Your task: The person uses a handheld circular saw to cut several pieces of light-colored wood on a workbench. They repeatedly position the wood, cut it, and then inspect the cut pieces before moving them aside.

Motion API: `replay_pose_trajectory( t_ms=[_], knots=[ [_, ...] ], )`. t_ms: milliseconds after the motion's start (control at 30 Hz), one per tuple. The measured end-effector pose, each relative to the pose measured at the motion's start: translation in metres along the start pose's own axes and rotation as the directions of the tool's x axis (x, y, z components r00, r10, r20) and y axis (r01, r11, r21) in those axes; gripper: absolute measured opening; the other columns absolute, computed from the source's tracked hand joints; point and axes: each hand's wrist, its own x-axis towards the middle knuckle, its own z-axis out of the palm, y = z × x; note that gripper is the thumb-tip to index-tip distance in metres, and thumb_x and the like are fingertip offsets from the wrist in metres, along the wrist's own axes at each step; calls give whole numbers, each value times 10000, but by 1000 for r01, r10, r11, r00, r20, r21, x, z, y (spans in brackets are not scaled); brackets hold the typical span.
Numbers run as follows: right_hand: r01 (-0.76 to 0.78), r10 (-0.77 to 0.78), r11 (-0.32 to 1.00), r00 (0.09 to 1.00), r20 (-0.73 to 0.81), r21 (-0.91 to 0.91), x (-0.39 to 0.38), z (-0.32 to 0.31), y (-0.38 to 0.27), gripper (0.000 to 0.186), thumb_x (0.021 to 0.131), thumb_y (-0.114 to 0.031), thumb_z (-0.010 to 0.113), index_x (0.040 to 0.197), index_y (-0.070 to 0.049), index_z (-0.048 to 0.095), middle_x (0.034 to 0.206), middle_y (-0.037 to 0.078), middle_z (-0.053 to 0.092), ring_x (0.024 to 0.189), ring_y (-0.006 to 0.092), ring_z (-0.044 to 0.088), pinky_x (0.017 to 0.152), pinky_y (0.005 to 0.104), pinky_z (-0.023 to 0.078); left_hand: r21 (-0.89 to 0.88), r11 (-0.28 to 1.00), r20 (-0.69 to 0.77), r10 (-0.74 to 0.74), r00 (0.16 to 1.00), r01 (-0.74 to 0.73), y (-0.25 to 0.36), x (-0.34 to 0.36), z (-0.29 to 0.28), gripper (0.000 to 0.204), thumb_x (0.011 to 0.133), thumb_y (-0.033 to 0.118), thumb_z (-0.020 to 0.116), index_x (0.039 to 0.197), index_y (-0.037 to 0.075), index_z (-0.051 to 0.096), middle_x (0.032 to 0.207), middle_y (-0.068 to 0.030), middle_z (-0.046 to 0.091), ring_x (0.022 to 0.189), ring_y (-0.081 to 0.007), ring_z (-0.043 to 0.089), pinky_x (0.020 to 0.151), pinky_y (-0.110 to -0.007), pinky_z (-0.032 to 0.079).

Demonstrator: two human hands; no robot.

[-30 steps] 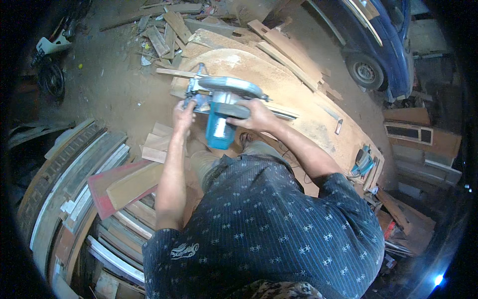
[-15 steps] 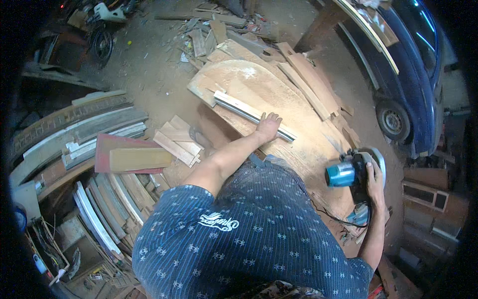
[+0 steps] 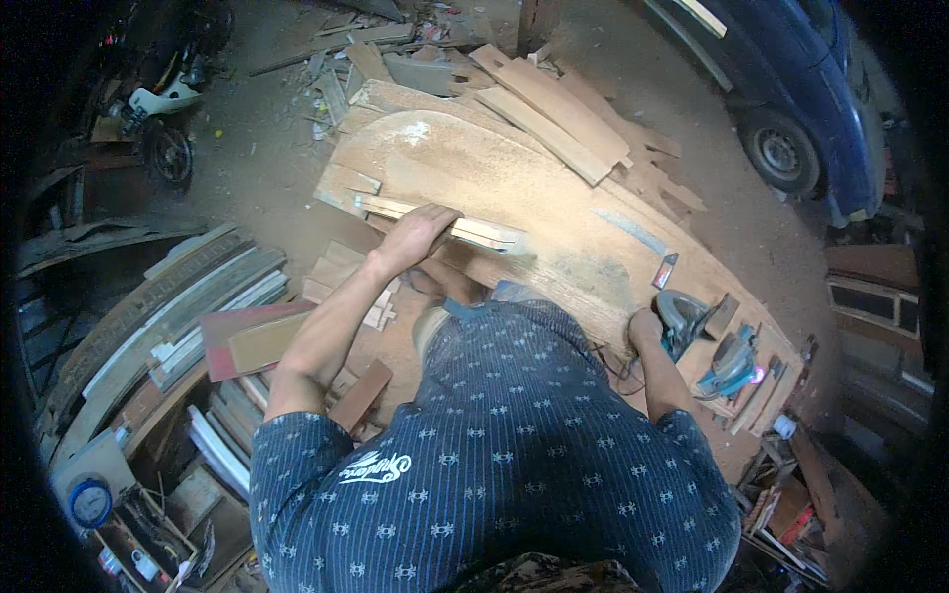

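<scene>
My left hand [image 3: 417, 235] is closed over light wooden strips [image 3: 484, 233] lying near the left end of a large sawdust-covered board [image 3: 474, 163]. At the board's right end, my right hand [image 3: 643, 328] is at the near side of a circular saw [image 3: 682, 318], its fingers mostly hidden. Beside that saw sits a second teal power tool [image 3: 730, 364]. A small flat red-and-silver tool [image 3: 664, 271] lies just behind them, too small to identify.
Long offcuts [image 3: 544, 133] lie along the board's far side. A blue car [image 3: 830, 99] stands at upper right, a motorcycle [image 3: 166, 99] at upper left. Stacked timber [image 3: 168, 326] and a pink panel [image 3: 222, 336] are at left; wooden frames [image 3: 875, 311] lean at right.
The saw went from both hands, held over the board's left end, to the board's right end, lowered beside the second tool. My left hand has shifted from the saw onto the wooden strips.
</scene>
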Motion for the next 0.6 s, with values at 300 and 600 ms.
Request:
replay_pose_trajectory(
  t_ms=[300,600],
  knots=[
    [873,-719,330,479,-503,360,-73,-185,-212,950,763,-333,850,1497,19,362,1445,302,475,1376,429,439,1172,450,350,-683,677,30,-348,937,273,91,-31,-94,430,941,199,728,1305,17,589,1220,-153,682,1182,-260,648,1036,-407,500],
    [914,-788,134,333,-518,384,-80,-217,-291,523,825,-296,824,1174,5,577,980,250,719,910,386,729,788,443,561,-954,275,-238,-937,257,118,20,-124,-15,670,980,347,686,1490,-18,450,1438,-195,559,1266,-268,566,1084,-397,446]
  ],
)
